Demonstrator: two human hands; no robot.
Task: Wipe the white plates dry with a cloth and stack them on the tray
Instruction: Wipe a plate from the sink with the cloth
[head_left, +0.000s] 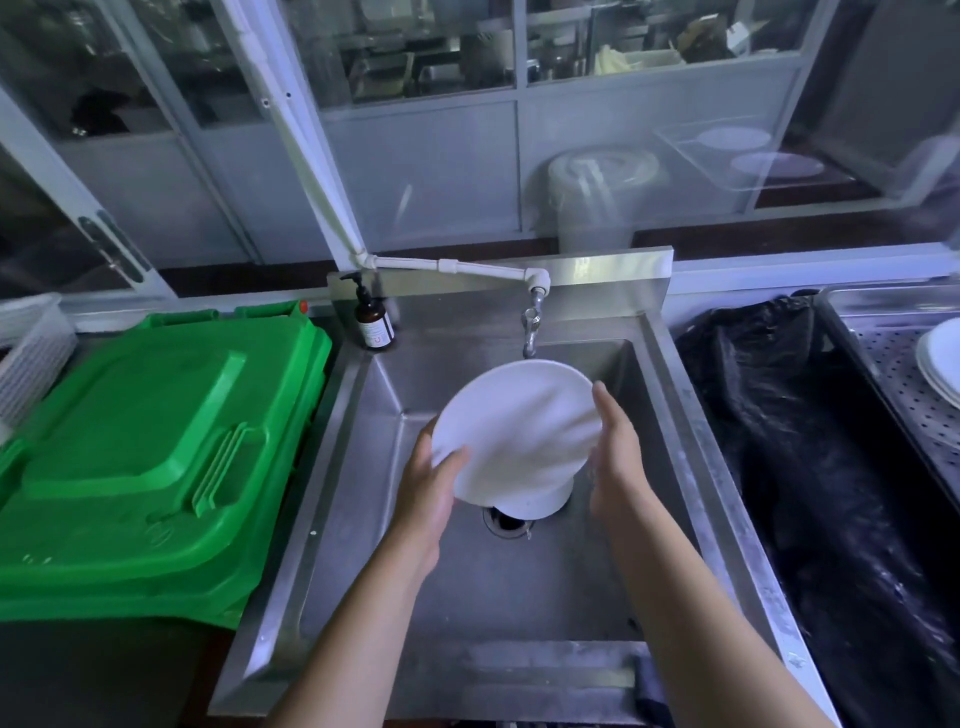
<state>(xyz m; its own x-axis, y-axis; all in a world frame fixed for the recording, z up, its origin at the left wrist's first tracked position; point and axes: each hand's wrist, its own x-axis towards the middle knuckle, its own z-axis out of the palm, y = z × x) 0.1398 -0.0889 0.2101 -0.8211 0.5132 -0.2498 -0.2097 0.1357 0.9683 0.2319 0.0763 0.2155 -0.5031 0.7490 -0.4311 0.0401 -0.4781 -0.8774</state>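
Observation:
I hold a white plate tilted over the steel sink, just below the tap. My left hand grips its lower left rim, thumb on the face and fingers behind. A white cloth hangs below the plate's lower edge, partly hidden behind it. My right hand lies with straight fingers against the plate's right rim; whether it holds the cloth is hidden. At the far right, a stack of white plates rests on a perforated steel tray.
A green bin with a closed lid stands left of the sink, a white basket behind it. A brown pump bottle sits on the sink's back left corner. A bin lined with a black bag is on the right.

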